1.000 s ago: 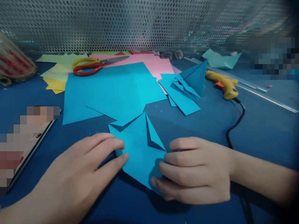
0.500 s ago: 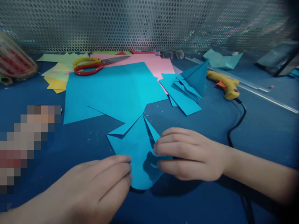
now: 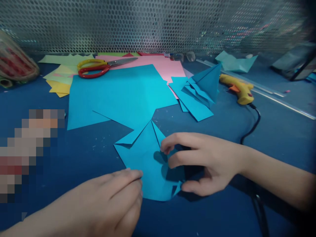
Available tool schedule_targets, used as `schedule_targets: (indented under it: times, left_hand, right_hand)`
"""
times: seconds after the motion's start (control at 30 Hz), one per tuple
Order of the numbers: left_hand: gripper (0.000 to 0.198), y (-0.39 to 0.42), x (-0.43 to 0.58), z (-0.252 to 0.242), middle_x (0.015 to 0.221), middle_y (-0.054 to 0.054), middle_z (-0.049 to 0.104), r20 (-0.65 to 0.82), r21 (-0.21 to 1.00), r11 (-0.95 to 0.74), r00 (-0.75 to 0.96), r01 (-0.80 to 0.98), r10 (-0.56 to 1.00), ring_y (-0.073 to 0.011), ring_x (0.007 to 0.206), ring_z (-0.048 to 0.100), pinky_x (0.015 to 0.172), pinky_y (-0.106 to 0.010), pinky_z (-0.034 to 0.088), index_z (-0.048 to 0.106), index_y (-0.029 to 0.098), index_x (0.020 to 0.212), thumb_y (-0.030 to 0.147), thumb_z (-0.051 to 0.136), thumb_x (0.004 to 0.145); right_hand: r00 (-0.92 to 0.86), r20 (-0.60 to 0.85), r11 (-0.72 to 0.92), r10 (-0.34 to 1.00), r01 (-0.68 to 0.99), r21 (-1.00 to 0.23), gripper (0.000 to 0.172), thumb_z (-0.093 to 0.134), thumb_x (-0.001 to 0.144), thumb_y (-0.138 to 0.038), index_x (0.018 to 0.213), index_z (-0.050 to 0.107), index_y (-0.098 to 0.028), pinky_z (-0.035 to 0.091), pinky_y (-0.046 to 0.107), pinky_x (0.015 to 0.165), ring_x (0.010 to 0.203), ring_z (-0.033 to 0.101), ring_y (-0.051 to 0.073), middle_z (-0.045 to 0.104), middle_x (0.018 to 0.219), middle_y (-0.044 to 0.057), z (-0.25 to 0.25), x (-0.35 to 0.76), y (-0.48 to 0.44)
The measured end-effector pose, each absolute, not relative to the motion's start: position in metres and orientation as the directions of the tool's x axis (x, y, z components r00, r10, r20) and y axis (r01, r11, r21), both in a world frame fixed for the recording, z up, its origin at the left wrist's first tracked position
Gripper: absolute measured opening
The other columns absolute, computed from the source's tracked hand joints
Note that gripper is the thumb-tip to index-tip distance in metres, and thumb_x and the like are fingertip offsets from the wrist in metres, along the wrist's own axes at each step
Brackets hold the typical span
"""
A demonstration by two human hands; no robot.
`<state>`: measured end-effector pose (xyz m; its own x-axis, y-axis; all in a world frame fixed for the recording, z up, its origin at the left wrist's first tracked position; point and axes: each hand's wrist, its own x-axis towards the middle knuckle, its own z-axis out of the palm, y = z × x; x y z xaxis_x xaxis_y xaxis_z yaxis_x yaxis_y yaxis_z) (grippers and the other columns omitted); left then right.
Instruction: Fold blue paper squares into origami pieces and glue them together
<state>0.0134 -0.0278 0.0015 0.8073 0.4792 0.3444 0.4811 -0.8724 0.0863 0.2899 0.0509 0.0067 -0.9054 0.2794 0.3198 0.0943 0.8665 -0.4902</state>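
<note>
A folded blue paper (image 3: 145,164) lies on the dark blue table, its pointed tip away from me and narrow flaps folded along both upper edges. My left hand (image 3: 118,194) grips its left edge, fingers pressed together over the paper and the thumb out of sight. On the right side, my right hand (image 3: 197,161) has its fingers curled and spread apart, with the thumb at a small turned-up corner near the lower right edge. A large blue sheet (image 3: 113,95) lies just beyond the tip.
Red-and-yellow scissors (image 3: 95,69) rest across pink paper (image 3: 163,67) and the large sheet. Folded blue pieces (image 3: 202,89) and a yellow glue gun (image 3: 239,89) with a black cord lie at right. A clear container (image 3: 17,59) stands far left; a blurred-out patch covers the left side.
My right hand's fingers have spread, and its thumb has moved down to the lower right corner, which now turns up. The paper's lower edge looks flatter and wider.
</note>
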Motion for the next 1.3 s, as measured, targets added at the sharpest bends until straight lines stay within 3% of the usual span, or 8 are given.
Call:
schedule_targets:
  times: [0.2,0.4,0.6,0.7,0.77,0.9,1.17,1.3]
  left_hand:
    - [0.057,-0.023,0.014,0.001,0.106,0.002,0.076,0.366,0.103,-0.887,0.812,0.449,0.454,-0.0119,0.112,0.064,0.112,-0.023,0.039,0.073,0.023,0.099,-0.004,0.024,0.089]
    - [0.053,-0.013,0.015,0.011,0.098,0.003,0.077,0.319,0.150,-0.900,0.842,0.408,0.435,-0.0095,0.103,0.067,0.108,-0.016,0.040,0.074,0.022,0.093,0.002,0.025,0.097]
    - [0.049,-0.013,0.009,0.009,0.105,0.002,0.076,0.370,0.181,-0.887,0.807,0.424,0.461,-0.0110,0.111,0.065,0.109,-0.019,0.041,0.071,0.022,0.102,-0.001,0.028,0.091]
    - [0.045,-0.014,0.003,0.010,0.118,0.001,0.073,0.293,0.159,-0.882,0.832,0.443,0.471,-0.0129,0.122,0.060,0.114,-0.025,0.037,0.066,0.022,0.113,0.001,0.035,0.089]
    - [0.041,-0.014,0.000,0.012,0.115,0.002,0.074,0.280,0.178,-0.876,0.830,0.449,0.482,-0.0119,0.118,0.062,0.113,-0.023,0.038,0.066,0.023,0.108,0.002,0.036,0.089]
    - [0.040,-0.013,0.000,0.015,0.108,0.005,0.075,0.286,0.185,-0.884,0.837,0.430,0.467,-0.0116,0.110,0.066,0.108,-0.024,0.043,0.065,0.025,0.101,0.002,0.034,0.090]
    - [0.037,-0.007,0.010,0.017,0.099,0.003,0.076,0.277,0.172,-0.890,0.846,0.423,0.455,-0.0148,0.096,0.067,0.093,-0.026,0.051,0.067,0.025,0.091,0.008,0.035,0.096]
    - [0.045,-0.006,0.013,0.019,0.090,0.001,0.075,0.306,0.194,-0.885,0.831,0.423,0.464,-0.0156,0.081,0.065,0.074,-0.027,0.051,0.067,0.024,0.085,0.012,0.028,0.103]
  right_hand:
    - [-0.927,0.203,0.787,0.316,0.137,-0.601,0.018,0.062,0.082,-0.014,0.100,0.061,-0.013,0.049,0.035,0.096,0.113,0.056,0.022,0.057,0.121,0.017,0.015,0.296,0.050]
    - [-0.934,0.161,0.753,0.320,0.148,-0.641,0.034,0.074,0.087,-0.040,0.103,0.061,-0.014,0.049,0.030,0.097,0.118,0.057,0.021,0.057,0.125,0.017,0.017,0.298,0.051]
    - [-0.924,0.270,0.858,0.272,0.106,-0.503,0.038,0.066,0.093,-0.050,0.099,0.061,-0.013,0.052,0.032,0.091,0.108,0.059,0.022,0.062,0.117,0.018,0.010,0.294,0.051]
    - [-0.918,0.323,0.901,0.230,0.076,-0.426,0.026,0.061,0.097,-0.039,0.097,0.061,-0.014,0.051,0.036,0.094,0.105,0.060,0.023,0.066,0.113,0.017,0.008,0.293,0.050]
    - [-0.924,0.315,0.902,0.218,0.068,-0.427,0.012,0.057,0.095,-0.026,0.097,0.061,-0.015,0.051,0.038,0.096,0.105,0.061,0.024,0.067,0.112,0.016,0.008,0.293,0.049]
    - [-0.926,0.288,0.881,0.243,0.087,-0.465,0.017,0.052,0.083,-0.013,0.096,0.063,-0.016,0.052,0.038,0.093,0.103,0.062,0.023,0.068,0.114,0.014,0.010,0.294,0.048]
    - [-0.904,0.293,0.834,0.312,0.114,-0.539,0.010,0.055,0.097,-0.020,0.093,0.063,-0.016,0.052,0.034,0.091,0.102,0.063,0.020,0.068,0.113,0.015,0.010,0.292,0.050]
    - [-0.896,0.290,0.824,0.337,0.132,-0.551,0.013,0.053,0.100,-0.022,0.093,0.062,-0.017,0.051,0.034,0.090,0.099,0.062,0.020,0.068,0.110,0.014,0.009,0.288,0.049]
